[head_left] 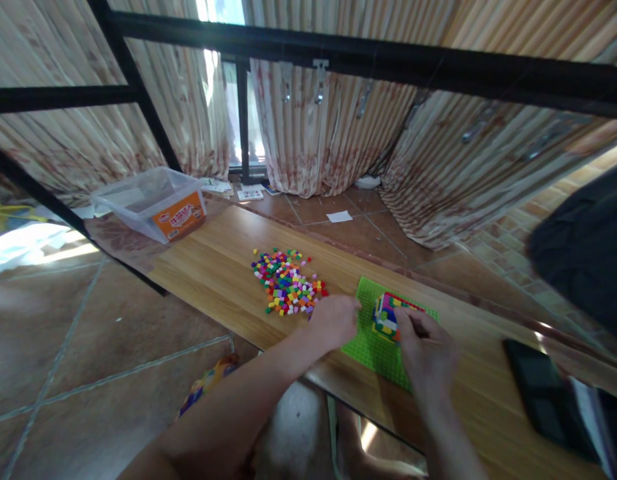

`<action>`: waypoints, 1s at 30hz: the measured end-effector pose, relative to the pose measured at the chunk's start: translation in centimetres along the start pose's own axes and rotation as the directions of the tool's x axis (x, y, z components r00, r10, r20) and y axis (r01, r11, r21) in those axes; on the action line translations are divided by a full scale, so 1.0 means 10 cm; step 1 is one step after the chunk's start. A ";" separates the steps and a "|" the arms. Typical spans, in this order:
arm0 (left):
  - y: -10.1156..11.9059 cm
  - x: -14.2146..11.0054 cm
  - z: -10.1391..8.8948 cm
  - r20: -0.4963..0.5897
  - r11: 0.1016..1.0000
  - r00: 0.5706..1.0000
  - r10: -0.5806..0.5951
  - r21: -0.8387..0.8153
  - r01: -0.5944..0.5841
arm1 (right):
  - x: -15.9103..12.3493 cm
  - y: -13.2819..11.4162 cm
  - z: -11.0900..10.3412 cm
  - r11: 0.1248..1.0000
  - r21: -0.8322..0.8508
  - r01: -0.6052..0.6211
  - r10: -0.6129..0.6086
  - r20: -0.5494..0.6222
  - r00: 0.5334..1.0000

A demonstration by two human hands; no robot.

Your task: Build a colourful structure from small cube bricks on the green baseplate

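We find one brick block (387,321) on one green baseplate (369,347); we judge it light, stiff, liable to split, best gripped low by opposite walls. Right hand (428,350) is at it, left hand (334,323) beside the baseplate; we cannot tell either's finger hold. Loose bricks (288,288): too many to count.

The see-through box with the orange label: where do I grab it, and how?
Come from above and hook your fingers over the top rim of the see-through box, one hand on each of two opposite sides. It stands with its open side up, so the edges are easy to reach. The walls look smooth and might slip if you only squeeze them.
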State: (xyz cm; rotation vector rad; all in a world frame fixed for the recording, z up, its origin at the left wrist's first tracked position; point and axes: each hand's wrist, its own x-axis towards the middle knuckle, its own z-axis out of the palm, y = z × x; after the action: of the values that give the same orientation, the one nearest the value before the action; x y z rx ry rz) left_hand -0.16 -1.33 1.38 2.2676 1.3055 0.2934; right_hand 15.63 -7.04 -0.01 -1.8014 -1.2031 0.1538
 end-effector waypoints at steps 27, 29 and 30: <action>-0.48 0.03 -0.35 -0.029 0.966 0.997 -0.068 0.250 0.073 | 0.02 0.01 0.04 0.997 0.080 -0.016 0.017 -0.009 1.000; -0.59 0.03 -0.43 -0.061 0.973 0.994 -0.087 0.210 0.098 | 0.01 0.01 0.05 0.996 0.086 -0.017 0.018 -0.009 1.000; -0.65 0.03 -0.49 -0.091 0.972 0.989 -0.114 0.195 0.130 | 0.01 0.00 0.05 0.996 0.087 -0.016 0.017 -0.008 1.000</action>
State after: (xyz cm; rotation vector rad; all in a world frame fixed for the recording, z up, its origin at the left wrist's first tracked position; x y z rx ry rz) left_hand -6.90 3.19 2.08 2.3478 1.5717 0.2191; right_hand 15.39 -6.67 -0.25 -1.7353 -1.1585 0.2049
